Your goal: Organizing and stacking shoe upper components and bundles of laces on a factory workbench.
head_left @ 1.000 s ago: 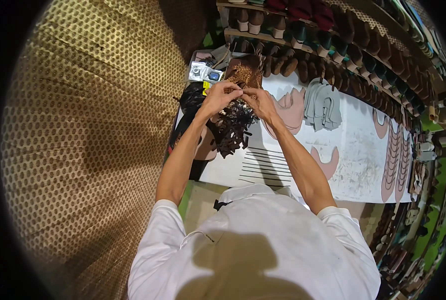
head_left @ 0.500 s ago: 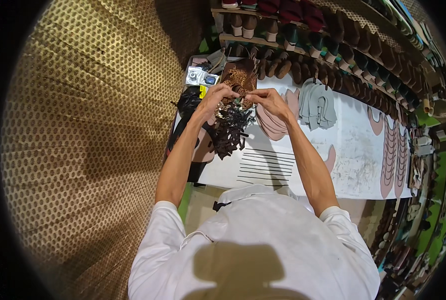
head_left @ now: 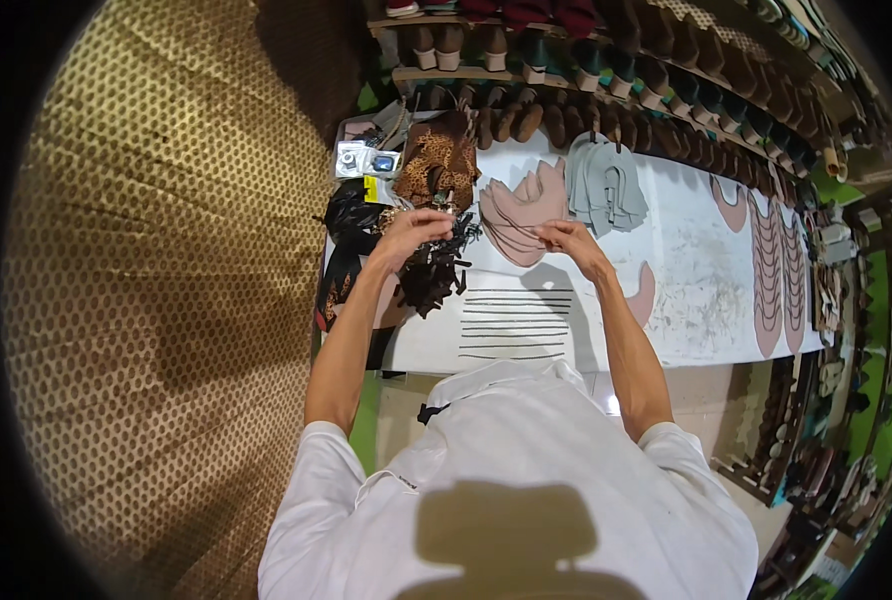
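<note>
Dark strips (head_left: 432,285) lie in a jumbled heap toward the left end of the white table (head_left: 706,260), reaching nearer than the left hand (head_left: 414,236). That hand is beside the heap, its fingers bent in toward one another; from where I stand I can't tell whether they pinch anything. The right hand (head_left: 573,243) is well apart from it, thumb and fingertips at the near right edge of a fanned stack of pink cut pieces (head_left: 523,215). Whether they touch that edge or hang over it, or grip anything small, I can't tell either.

Nearer than both hands, thin dark lines (head_left: 516,321) run in parallel rows, the last one close to the table's near edge, where the white shirt (head_left: 506,430) begins. The left side is tight: leopard-print pieces (head_left: 436,165) on the far side, a black bag (head_left: 348,217) by the left edge, patterned gold sheeting (head_left: 166,250) past it. Grey pieces (head_left: 601,185) sit just right of the pink stack, and shoe shelves (head_left: 466,74) hem in the far edge. Rightward the scuffed white surface stretches wide, up to rows of curved pink pieces (head_left: 768,270).
</note>
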The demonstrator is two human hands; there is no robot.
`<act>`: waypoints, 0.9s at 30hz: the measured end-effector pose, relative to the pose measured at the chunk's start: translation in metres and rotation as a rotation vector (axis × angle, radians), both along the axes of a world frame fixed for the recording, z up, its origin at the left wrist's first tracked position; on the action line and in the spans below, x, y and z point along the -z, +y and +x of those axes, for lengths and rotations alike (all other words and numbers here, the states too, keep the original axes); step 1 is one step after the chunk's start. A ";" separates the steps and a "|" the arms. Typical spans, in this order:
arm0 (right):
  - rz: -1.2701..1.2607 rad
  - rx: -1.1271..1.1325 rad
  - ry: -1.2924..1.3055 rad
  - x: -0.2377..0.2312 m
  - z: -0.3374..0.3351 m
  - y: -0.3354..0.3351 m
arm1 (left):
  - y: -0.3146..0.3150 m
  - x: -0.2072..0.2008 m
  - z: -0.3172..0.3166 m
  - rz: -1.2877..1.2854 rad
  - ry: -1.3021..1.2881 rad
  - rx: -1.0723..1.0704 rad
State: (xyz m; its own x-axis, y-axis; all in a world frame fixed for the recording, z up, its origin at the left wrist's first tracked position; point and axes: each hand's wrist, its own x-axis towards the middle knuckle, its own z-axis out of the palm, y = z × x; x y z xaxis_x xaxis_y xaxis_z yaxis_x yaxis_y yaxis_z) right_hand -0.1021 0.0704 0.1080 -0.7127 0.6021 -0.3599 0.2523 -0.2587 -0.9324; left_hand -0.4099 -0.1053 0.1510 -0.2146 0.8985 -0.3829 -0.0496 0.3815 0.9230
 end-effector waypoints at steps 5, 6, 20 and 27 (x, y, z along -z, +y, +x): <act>-0.091 0.076 -0.125 0.026 0.059 -0.012 | -0.003 0.047 0.032 -0.012 0.063 0.223; -0.104 0.079 -0.172 0.031 0.066 -0.016 | -0.005 0.059 0.038 0.016 0.103 0.271; 0.512 -0.195 -0.830 0.086 0.091 -0.022 | 0.004 0.123 0.092 0.034 0.872 0.428; 0.644 -0.168 -0.968 0.088 0.082 -0.018 | 0.002 0.135 0.089 0.177 1.020 0.477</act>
State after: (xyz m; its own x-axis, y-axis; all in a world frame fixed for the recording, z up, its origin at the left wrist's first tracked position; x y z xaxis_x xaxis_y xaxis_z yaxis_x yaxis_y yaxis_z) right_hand -0.0205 0.0524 0.0197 -0.3964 0.7952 -0.4589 0.9139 0.2944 -0.2794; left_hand -0.3212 -0.1033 0.0163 0.0251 0.9960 -0.0858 0.8703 0.0205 0.4922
